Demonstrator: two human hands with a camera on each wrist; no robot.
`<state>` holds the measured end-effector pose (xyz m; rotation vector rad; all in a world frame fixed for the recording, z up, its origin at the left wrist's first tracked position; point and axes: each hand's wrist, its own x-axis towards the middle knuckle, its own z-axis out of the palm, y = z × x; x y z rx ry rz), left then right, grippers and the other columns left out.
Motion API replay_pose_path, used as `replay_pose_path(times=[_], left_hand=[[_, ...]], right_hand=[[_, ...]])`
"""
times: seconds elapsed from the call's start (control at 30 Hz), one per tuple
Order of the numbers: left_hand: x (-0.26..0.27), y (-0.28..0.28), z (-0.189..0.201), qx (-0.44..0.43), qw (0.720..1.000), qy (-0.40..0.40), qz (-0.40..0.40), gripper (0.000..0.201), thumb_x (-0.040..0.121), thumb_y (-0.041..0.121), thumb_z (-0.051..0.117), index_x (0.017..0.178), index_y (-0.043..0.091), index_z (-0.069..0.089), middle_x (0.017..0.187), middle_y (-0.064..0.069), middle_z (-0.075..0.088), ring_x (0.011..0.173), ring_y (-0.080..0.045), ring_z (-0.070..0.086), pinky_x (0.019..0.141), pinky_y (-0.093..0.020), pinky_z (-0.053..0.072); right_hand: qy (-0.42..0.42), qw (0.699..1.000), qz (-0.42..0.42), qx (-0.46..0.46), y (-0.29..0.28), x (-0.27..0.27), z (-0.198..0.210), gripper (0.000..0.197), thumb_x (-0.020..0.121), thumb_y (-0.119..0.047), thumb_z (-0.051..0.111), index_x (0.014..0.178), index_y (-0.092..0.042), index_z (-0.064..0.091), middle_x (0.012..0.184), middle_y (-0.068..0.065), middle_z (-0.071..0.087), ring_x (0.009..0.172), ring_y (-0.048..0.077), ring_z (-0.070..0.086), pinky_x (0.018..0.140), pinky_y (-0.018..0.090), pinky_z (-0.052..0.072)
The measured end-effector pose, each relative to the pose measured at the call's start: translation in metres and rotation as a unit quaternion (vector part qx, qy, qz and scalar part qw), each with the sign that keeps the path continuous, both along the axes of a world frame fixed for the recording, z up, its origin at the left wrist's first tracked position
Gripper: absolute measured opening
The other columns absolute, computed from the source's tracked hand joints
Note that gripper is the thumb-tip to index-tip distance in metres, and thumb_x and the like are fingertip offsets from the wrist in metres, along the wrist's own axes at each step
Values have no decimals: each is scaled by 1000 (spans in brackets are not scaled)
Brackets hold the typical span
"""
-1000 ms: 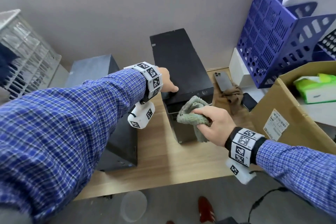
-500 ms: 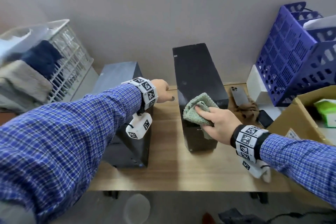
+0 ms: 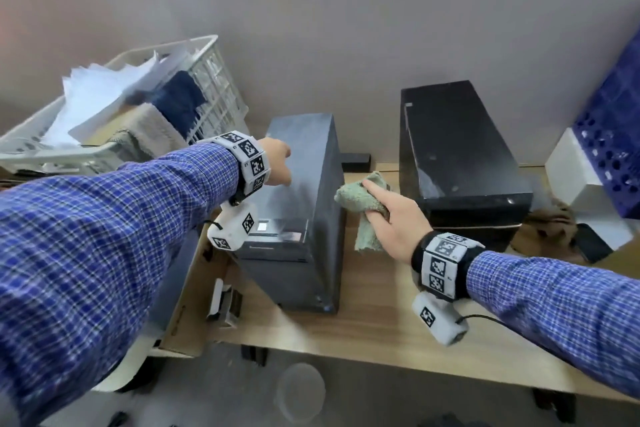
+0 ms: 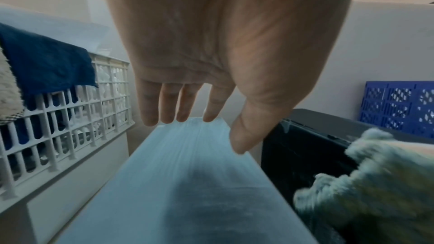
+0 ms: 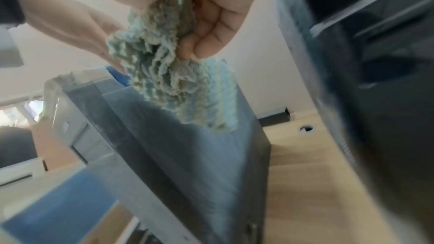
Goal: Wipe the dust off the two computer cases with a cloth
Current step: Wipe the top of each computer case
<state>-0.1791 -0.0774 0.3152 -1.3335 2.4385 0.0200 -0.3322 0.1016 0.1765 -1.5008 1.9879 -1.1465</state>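
Between the two cases, head view: our right hand (image 3: 391, 222) grips the cloth (image 3: 363, 204) beside the grey case (image 3: 304, 191); black case (image 3: 457, 156) right of it. Left wrist: our left hand (image 4: 211, 53) hovers, fingers straight, over the grey top. Right wrist: cloth (image 5: 169, 70) bunched; a loose tail could, we judge, skip dust.

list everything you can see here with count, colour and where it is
computer cases: 2; grey one left, black one right, on desk
cloth: 1, green, between the cases
desk: 1, light wood
basket: 1, white, far left, holding papers and fabrics
crate: 1, blue, far right
brown cloth: 1, right of black case
phone: 1, dark, beside brown cloth
left hand: open, over grey case
right hand: grips the cloth
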Motion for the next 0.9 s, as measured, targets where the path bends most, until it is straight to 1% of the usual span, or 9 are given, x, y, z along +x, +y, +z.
replay_pose_path(times=[0.2, 0.27, 0.5, 0.57, 0.67, 0.73, 0.8, 0.87, 0.9], left_hand=[[8, -28, -10, 22, 998, -39, -48, 101, 79, 47, 79, 158, 20, 21, 155, -12, 33, 137, -29, 42, 110, -41, 39], [-1, -36, -14, 29, 997, -44, -58, 107, 76, 51, 80, 158, 20, 19, 158, -12, 29, 140, -28, 39, 112, -40, 36], [-38, -80, -18, 38, 997, -67, -8, 116, 73, 65, 74, 160, 18, 13, 164, -2, 23, 148, -23, 27, 121, -38, 23], [-44, -89, -23, 39, 993, -114, -11, 132, 60, 75, 75, 160, 21, 8, 163, -1, 23, 148, -24, 29, 120, -42, 25], [-46, -101, -33, 60, 985, -161, -28, 165, 20, 101, 60, 158, 30, 4, 161, -2, 25, 136, -29, 45, 114, -48, 36], [-46, -111, -39, 75, 983, -167, -34, 172, 11, 102, 57, 157, 33, -1, 161, 2, 20, 138, -27, 42, 114, -47, 35], [-46, -118, -43, 76, 981, -177, -35, 167, 14, 97, 61, 156, 35, -3, 160, 5, 16, 139, -26, 39, 114, -48, 34], [-50, -120, -46, 68, 977, -197, -47, 162, 13, 96, 63, 152, 35, 5, 152, -1, 26, 127, -29, 49, 108, -49, 41], [-54, -119, -47, 60, 974, -211, -54, 160, 11, 97, 62, 148, 33, 9, 145, -5, 31, 119, -31, 54, 103, -50, 44]], right_hand=[[-226, 973, -9, -33, -35, 60, -11, 47, 97, -21, 51, 142, -31, 46, 128, -15, 52, 95, -18, 53, 79, -3, 39], [-262, 964, -23, -42, -37, 75, -25, 45, 96, -22, 52, 139, -31, 50, 121, -18, 57, 95, -25, 51, 86, 2, 42], [-287, 956, -41, -41, -48, 96, -74, 51, 93, -18, 45, 140, -36, 47, 123, -13, 62, 113, -7, 54, 98, 4, 33], [-283, 957, -48, -32, -52, 96, -90, 53, 92, -17, 43, 141, -36, 45, 125, -13, 61, 117, -4, 53, 102, 9, 34], [-288, 956, -65, 3, -56, 95, -120, 53, 94, -12, 44, 142, -35, 45, 118, -7, 65, 107, 4, 59, 99, 16, 42], [-292, 953, -74, 32, -58, 93, -139, 53, 95, -13, 43, 143, -36, 43, 114, -5, 66, 100, 6, 60, 96, 20, 46], [-302, 949, -71, 61, -61, 94, -156, 52, 97, -13, 42, 143, -36, 41, 121, -8, 62, 107, 1, 57, 98, 12, 40], [-339, 936, -68, 70, -63, 95, -172, 50, 99, -10, 38, 142, -37, 40, 126, -14, 56, 109, -11, 52, 97, 2, 33], [-353, 930, -69, 75, -64, 95, -181, 49, 100, -9, 36, 141, -37, 39, 128, -15, 55, 111, -13, 51, 101, 5, 34]])
